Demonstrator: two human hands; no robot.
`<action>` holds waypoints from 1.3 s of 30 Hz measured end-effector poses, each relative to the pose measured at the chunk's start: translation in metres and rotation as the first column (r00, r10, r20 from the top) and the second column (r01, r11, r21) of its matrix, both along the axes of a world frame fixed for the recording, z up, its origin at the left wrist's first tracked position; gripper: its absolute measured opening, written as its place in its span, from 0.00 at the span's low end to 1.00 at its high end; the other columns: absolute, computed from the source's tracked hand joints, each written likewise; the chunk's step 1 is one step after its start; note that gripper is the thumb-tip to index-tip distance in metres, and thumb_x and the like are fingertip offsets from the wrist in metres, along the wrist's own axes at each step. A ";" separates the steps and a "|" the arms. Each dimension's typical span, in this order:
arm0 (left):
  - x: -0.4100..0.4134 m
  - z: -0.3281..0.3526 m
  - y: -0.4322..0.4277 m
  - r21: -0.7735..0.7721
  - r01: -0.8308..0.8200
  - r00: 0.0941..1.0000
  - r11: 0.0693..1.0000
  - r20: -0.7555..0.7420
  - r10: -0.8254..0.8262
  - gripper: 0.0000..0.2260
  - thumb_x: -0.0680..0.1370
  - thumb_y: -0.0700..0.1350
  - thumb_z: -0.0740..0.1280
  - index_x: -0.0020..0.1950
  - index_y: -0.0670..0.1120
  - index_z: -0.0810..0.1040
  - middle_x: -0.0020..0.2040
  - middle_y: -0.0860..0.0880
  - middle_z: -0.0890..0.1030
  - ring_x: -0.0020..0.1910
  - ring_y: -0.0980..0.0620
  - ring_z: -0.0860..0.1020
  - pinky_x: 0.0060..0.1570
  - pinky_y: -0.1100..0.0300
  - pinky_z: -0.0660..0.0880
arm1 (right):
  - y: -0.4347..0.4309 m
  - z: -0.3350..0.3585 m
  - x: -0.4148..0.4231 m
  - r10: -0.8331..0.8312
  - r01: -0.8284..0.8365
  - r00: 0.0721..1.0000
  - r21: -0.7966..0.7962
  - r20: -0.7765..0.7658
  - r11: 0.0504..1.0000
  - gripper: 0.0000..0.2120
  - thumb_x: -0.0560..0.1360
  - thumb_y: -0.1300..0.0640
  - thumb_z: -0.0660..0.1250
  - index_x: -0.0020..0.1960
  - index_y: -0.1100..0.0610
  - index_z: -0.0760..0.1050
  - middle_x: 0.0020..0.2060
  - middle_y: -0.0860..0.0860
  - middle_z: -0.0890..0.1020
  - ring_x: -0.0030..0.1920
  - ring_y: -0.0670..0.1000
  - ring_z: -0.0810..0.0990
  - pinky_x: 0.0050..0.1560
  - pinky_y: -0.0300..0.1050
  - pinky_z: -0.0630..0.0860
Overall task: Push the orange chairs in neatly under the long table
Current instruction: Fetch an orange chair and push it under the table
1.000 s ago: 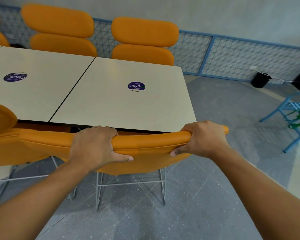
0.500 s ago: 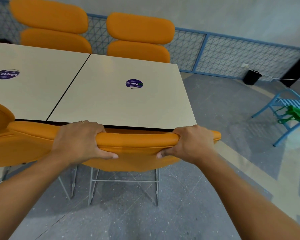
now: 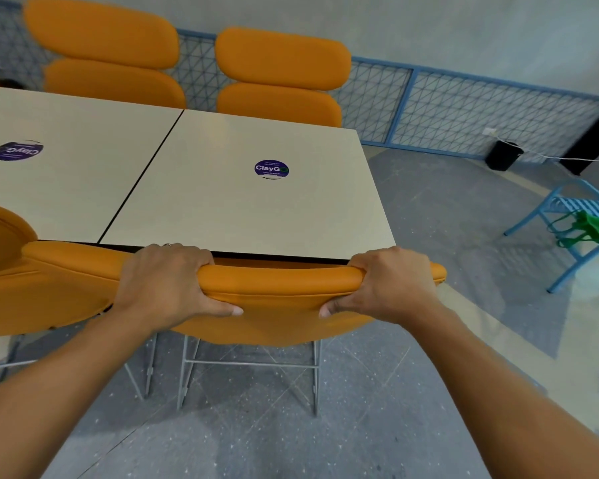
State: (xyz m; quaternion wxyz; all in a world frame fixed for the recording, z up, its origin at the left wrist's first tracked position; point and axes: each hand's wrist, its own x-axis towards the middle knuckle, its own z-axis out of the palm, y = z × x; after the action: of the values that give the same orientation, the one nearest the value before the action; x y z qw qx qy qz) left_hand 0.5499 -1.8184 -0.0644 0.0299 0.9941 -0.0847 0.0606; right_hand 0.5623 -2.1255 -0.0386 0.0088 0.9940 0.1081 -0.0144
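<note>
At lower centre, our left hand (image 3: 166,281) and right hand (image 3: 391,285) each gripped the orange chair (image 3: 281,283) by its backrest, close against the surface (image 3: 249,209) edge. Pushing harder, we judged, could pinch our knuckles there or skew the chair.

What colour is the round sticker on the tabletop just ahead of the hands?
The sticker is purple with white lettering; head view.

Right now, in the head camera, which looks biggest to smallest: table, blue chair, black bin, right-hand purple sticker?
1. long table
2. blue chair
3. black bin and right-hand purple sticker look alike; the bin is farther off, so unranked.
</note>
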 end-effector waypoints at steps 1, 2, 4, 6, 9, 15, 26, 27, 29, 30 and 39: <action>-0.001 -0.001 -0.007 0.002 0.001 1.000 1.000 0.002 -0.001 0.36 0.51 0.85 0.52 0.38 0.57 0.74 0.32 0.59 0.74 0.34 0.57 0.73 0.29 0.61 0.63 | -0.006 0.001 0.002 -0.006 0.006 1.000 -0.005 -0.009 1.000 0.37 0.50 0.14 0.61 0.37 0.46 0.74 0.30 0.43 0.77 0.34 0.42 0.73 0.32 0.39 0.64; -0.002 0.000 -0.015 0.012 0.004 1.000 1.000 0.006 -0.004 0.35 0.52 0.85 0.53 0.37 0.57 0.73 0.31 0.58 0.74 0.33 0.57 0.73 0.28 0.61 0.63 | -0.012 0.003 0.003 -0.014 0.014 1.000 -0.003 -0.011 1.000 0.38 0.50 0.14 0.61 0.38 0.46 0.75 0.31 0.43 0.77 0.35 0.42 0.74 0.32 0.40 0.64; -0.005 -0.001 -0.028 0.040 0.012 1.000 0.999 0.018 -0.013 0.34 0.53 0.84 0.52 0.36 0.56 0.73 0.30 0.57 0.74 0.32 0.57 0.72 0.28 0.61 0.65 | -0.023 0.003 0.004 -0.033 0.033 0.999 0.003 -0.007 0.999 0.39 0.48 0.13 0.60 0.40 0.45 0.77 0.31 0.42 0.77 0.36 0.43 0.75 0.33 0.40 0.65; -0.007 -0.002 -0.031 0.057 0.022 0.999 0.998 0.035 -0.024 0.34 0.55 0.84 0.53 0.36 0.56 0.73 0.30 0.57 0.74 0.32 0.57 0.73 0.27 0.61 0.66 | -0.026 0.003 0.001 -0.045 0.045 0.999 0.010 0.003 0.999 0.37 0.49 0.14 0.62 0.39 0.45 0.77 0.30 0.42 0.77 0.36 0.43 0.75 0.33 0.39 0.65; -0.010 0.000 -0.022 0.068 0.034 0.999 0.997 0.039 -0.037 0.34 0.55 0.84 0.52 0.35 0.56 0.71 0.31 0.58 0.73 0.33 0.58 0.72 0.27 0.62 0.64 | -0.016 0.003 -0.008 -0.080 0.080 0.997 0.024 -0.007 0.997 0.34 0.50 0.16 0.66 0.34 0.46 0.73 0.28 0.42 0.75 0.32 0.40 0.71 0.32 0.40 0.64; -0.008 -0.001 0.016 0.054 0.043 0.999 0.998 0.001 -0.043 0.35 0.53 0.86 0.51 0.38 0.59 0.73 0.32 0.61 0.74 0.34 0.60 0.72 0.31 0.61 0.70 | 0.013 -0.009 -0.024 -0.088 0.082 0.994 0.094 0.058 0.992 0.38 0.47 0.15 0.64 0.31 0.50 0.69 0.26 0.43 0.73 0.32 0.45 0.74 0.31 0.42 0.66; -0.011 0.000 0.018 0.035 0.022 1.000 0.999 0.008 -0.023 0.36 0.51 0.86 0.52 0.40 0.60 0.75 0.32 0.60 0.74 0.34 0.58 0.72 0.29 0.62 0.64 | 0.014 -0.012 -0.022 -0.047 0.039 0.996 0.108 0.072 0.993 0.40 0.48 0.14 0.62 0.34 0.50 0.74 0.26 0.44 0.75 0.32 0.44 0.75 0.34 0.43 0.73; -0.012 0.000 0.017 0.036 0.024 1.000 0.999 0.012 -0.024 0.36 0.51 0.86 0.51 0.40 0.60 0.74 0.32 0.60 0.74 0.34 0.58 0.72 0.29 0.63 0.63 | 0.014 -0.011 -0.021 -0.046 0.039 0.997 0.104 0.067 0.994 0.40 0.48 0.13 0.61 0.35 0.49 0.75 0.27 0.43 0.76 0.33 0.44 0.76 0.35 0.43 0.74; -0.012 0.000 0.015 0.041 0.023 0.999 0.999 0.027 -0.025 0.36 0.51 0.85 0.51 0.40 0.60 0.74 0.33 0.60 0.73 0.35 0.57 0.72 0.29 0.63 0.61 | 0.012 -0.011 -0.021 -0.042 0.037 0.997 0.096 0.057 0.995 0.40 0.49 0.13 0.60 0.38 0.47 0.77 0.29 0.43 0.77 0.35 0.44 0.76 0.37 0.42 0.74; -0.012 0.000 0.014 0.041 0.020 0.999 0.999 0.033 -0.021 0.35 0.51 0.85 0.52 0.40 0.60 0.74 0.32 0.60 0.73 0.35 0.56 0.71 0.29 0.63 0.60 | 0.013 -0.011 -0.020 -0.038 0.033 0.998 0.093 0.054 0.995 0.41 0.48 0.13 0.59 0.40 0.47 0.78 0.30 0.42 0.77 0.36 0.44 0.77 0.37 0.42 0.74; -0.016 0.000 0.020 0.045 0.042 0.999 0.998 -0.024 -0.041 0.35 0.52 0.85 0.54 0.41 0.59 0.72 0.35 0.59 0.74 0.37 0.55 0.73 0.30 0.61 0.61 | 0.022 -0.009 -0.032 -0.094 0.091 0.995 0.080 0.036 0.993 0.41 0.48 0.13 0.61 0.41 0.47 0.79 0.30 0.42 0.77 0.36 0.44 0.77 0.37 0.42 0.76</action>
State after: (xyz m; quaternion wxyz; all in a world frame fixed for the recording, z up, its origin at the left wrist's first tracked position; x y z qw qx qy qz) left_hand 0.5344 -1.7989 -0.0643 0.0094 0.9932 -0.1062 0.0465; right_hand 0.5300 -2.1037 -0.0476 -0.0284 0.9976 0.0624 0.0090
